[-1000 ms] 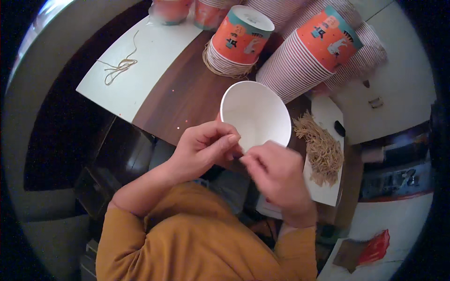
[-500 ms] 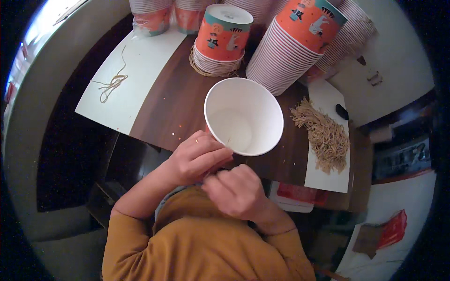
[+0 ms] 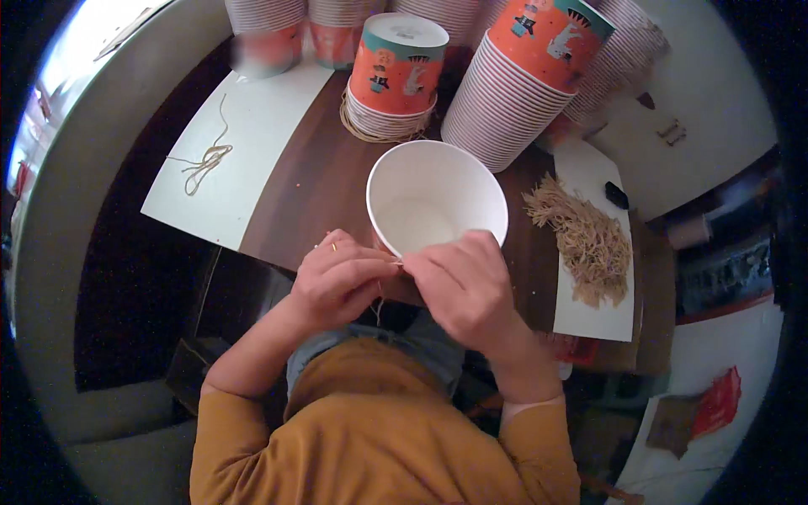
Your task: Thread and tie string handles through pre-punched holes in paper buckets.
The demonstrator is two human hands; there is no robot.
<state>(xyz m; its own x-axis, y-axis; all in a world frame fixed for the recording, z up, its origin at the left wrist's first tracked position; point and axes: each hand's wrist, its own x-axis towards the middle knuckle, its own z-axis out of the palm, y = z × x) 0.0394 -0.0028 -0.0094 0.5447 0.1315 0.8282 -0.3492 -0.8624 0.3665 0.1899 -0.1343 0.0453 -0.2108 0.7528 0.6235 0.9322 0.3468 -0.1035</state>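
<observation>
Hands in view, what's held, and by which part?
The left hand pinches a string above its hanging end; whether the right hand grips it too can't be told.

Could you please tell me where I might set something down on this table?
The brown tabletop between the left white panel and the open paper bucket looks mostly free; it's crowded at the far bucket stacks and the right-hand twine bundle.

A brown table (image 3: 296, 192) with white ends (image 3: 248, 126) stands between a grey wall (image 3: 49, 278), left, and a pale panel (image 3: 715, 93) with a metal fitting (image 3: 672, 132), right. Bright light (image 3: 82, 52), perhaps from a window, glares at the upper left.
</observation>
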